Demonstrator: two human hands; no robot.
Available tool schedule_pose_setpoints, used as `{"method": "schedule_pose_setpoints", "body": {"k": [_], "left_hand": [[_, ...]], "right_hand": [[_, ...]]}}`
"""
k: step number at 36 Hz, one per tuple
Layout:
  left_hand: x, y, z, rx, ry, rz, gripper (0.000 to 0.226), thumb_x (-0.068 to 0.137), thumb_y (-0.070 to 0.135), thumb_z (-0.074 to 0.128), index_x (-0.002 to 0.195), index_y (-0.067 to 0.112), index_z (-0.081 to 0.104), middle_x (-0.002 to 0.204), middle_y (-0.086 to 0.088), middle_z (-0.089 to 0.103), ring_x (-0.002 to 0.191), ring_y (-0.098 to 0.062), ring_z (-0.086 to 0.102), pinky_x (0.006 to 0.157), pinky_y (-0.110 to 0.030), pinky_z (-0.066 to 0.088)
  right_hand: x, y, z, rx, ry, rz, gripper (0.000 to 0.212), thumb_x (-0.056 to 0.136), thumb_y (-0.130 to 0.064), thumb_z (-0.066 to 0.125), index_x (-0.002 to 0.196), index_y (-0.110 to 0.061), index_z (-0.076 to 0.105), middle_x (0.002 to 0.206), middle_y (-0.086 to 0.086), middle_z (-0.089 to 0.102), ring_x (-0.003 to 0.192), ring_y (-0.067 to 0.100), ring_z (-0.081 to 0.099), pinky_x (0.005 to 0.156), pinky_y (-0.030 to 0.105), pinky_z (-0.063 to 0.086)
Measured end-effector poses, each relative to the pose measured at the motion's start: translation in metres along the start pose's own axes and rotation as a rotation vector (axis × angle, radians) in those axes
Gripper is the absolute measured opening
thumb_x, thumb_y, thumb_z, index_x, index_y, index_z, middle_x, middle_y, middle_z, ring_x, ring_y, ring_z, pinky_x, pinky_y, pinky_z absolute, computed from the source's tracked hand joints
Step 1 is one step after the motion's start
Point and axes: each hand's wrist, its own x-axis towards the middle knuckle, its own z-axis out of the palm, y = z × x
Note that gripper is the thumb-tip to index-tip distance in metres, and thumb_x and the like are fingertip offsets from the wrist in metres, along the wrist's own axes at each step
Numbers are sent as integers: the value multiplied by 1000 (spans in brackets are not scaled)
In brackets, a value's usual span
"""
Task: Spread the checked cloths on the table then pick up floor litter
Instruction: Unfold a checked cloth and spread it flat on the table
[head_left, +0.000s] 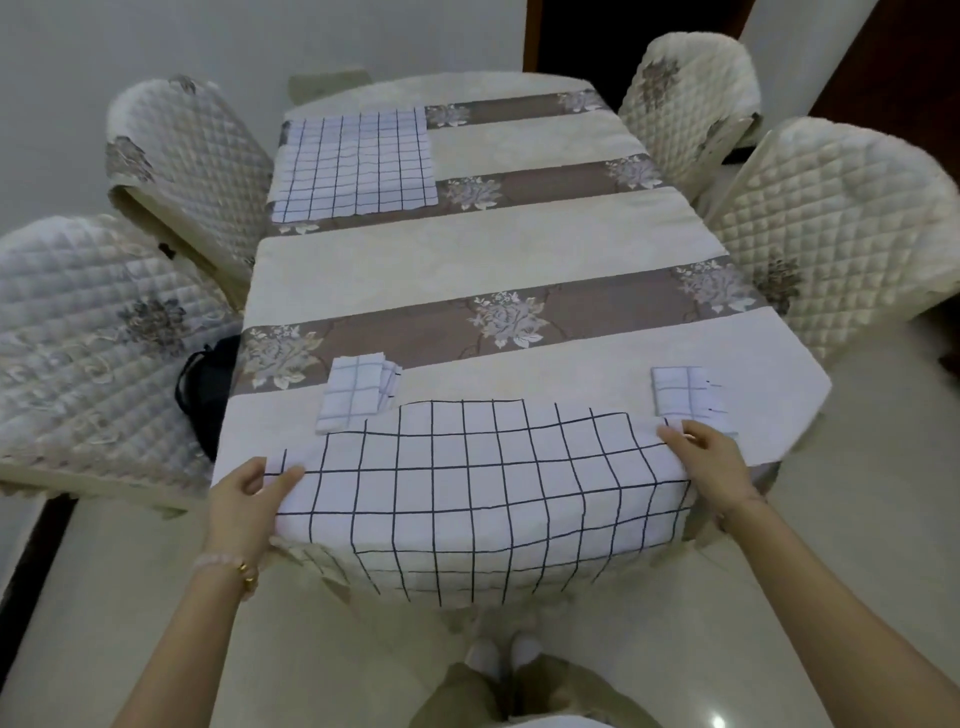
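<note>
Thumb over, fingers curled under on the left hand (249, 499), pinching the left edge of the open checked cloth (467, 483), draped across the near end of the table (493, 260) and hanging over its front edge. Just beyond, touching the far hem, a folded cloth (356, 389) waiting; further back on the left side, a spread cloth (358, 161) lying flat. Looks light, limp, quick to wrinkle and slide; best taken at corners or side hems and drawn taut, not pushed. Over to the right, a second folded cloth (685, 397), and right hand (711, 462) just in front of it, nipping the open checked cloth's right edge. Nothing readable anywhere: no brand, label, lettering.
</note>
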Motion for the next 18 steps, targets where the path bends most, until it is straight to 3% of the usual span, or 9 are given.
{"method": "schedule_pose_setpoints", "body": {"k": [2,4,7,10,12,15,18], "left_hand": [[-2,19,7,-35,-44,53,33,76,31,73,70,5,54,72,-6,48,70,-18,44,65,-33,34],[-11,42,21,-64,-50,105,24,82,19,70,64,17,55,69,-1,49,68,-13,45,63,-27,36],[-25,73,44,-92,-71,200,30,85,13,65,65,29,49,65,12,46,63,-4,41,62,-16,31],[-24,88,70,-71,-156,274,26,86,18,65,64,19,51,51,14,44,60,-12,35,58,-21,28],[-25,98,91,-58,-205,351,23,86,20,64,67,15,53,57,11,42,64,-12,36,61,-25,29],[-39,116,130,-77,-284,430,6,88,21,61,86,15,60,75,9,54,71,0,48,74,-23,37],[-60,130,166,-51,-365,486,11,90,23,58,96,15,63,89,-1,60,85,-11,51,80,-30,40]], "right_hand": [[-13,-3,-13,65,84,-21,52,85,-36,62,95,15,56,94,30,61,91,38,58,83,41,46],[-25,-1,-28,117,167,-6,31,90,-24,60,100,5,63,108,25,64,108,35,59,93,37,47],[-46,7,-55,227,245,3,12,91,-20,58,92,-11,66,97,12,68,83,19,63,63,12,51],[-67,18,-83,305,392,24,25,93,-20,56,112,-6,64,104,8,64,88,15,59,58,2,47],[-82,30,-101,319,463,37,25,94,-22,54,115,-11,63,107,7,65,95,15,58,64,6,49],[-105,56,-128,350,511,79,24,95,-24,52,112,-11,64,113,12,66,98,17,59,77,25,53],[-130,79,-153,409,580,112,21,94,-20,52,110,-13,65,106,9,66,93,17,60,72,29,52]]}}
